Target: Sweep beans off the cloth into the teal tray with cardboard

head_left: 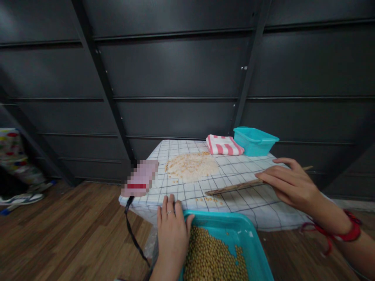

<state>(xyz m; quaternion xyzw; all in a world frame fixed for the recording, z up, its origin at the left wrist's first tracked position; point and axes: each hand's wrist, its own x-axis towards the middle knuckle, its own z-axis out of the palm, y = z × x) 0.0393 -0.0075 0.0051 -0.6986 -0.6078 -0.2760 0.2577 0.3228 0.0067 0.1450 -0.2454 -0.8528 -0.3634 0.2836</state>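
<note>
My right hand (288, 181) pinches a thin brown bundle of dry stalks (234, 188), laid low and slanting over the checked tablecloth (181, 191). Its frayed tip is just behind a short row of yellow kernels (211, 200) near the table's front edge. My left hand (172, 224), a ring on one finger, lies with its fingers stretched out on the cloth's edge and its thumb over the corner of a turquoise tray (231, 218). Olive-brown beans (213, 257) fill much of the tray. Farther back spreads a pile of white rice (195, 166) mixed with yellow kernels.
A folded pink-and-white striped towel (224, 145) sits beside a turquoise basket (254, 141) at the back right. At the table's left lies a pixelated pink object (142, 177) with a black strap (131, 230) hanging down. A dark panelled wall (175, 70) stands behind.
</note>
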